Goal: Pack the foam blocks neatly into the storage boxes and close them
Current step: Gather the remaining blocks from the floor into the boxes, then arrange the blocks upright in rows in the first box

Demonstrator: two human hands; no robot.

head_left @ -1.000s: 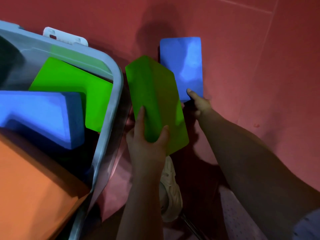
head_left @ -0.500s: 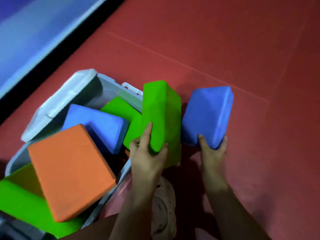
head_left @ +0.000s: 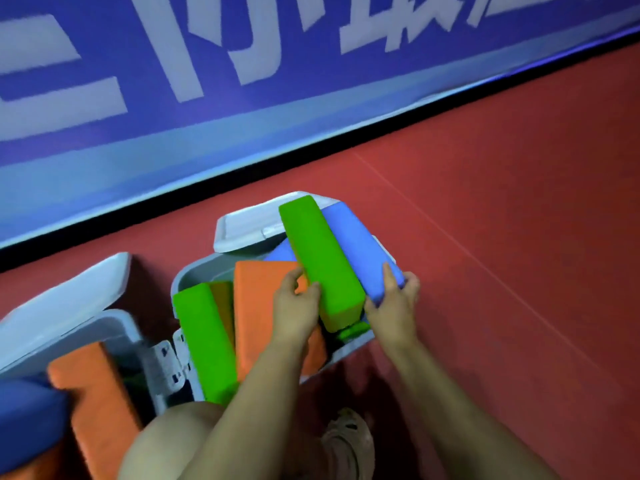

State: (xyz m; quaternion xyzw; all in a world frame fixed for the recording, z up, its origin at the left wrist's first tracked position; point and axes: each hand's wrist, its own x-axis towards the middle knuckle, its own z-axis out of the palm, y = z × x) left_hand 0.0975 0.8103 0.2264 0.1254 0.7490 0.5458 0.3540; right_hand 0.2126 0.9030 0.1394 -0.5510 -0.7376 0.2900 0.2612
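My left hand [head_left: 294, 310] grips a green foam block [head_left: 320, 261] by its near end, held tilted over the grey storage box [head_left: 349, 351]. Beside it, my right hand [head_left: 394, 306] holds a blue foam block [head_left: 363, 251] above the box's right rim. Inside the box lie an orange block [head_left: 256, 299], another green block [head_left: 204, 344] along its left wall, and a blue block partly hidden beneath. The box's lid [head_left: 242, 230] stands open at the far side.
A second open storage box [head_left: 114, 327] at the left holds an orange block [head_left: 93, 407] and a blue block [head_left: 27, 410]. A blue banner wall [head_left: 242, 98] runs behind. Red floor [head_left: 502, 271] spreads to the right. My knee and shoe [head_left: 349, 445] are below.
Both hands lifted their blocks from beside the box to above its right half. The view swung up, bringing the second box and banner wall into sight.
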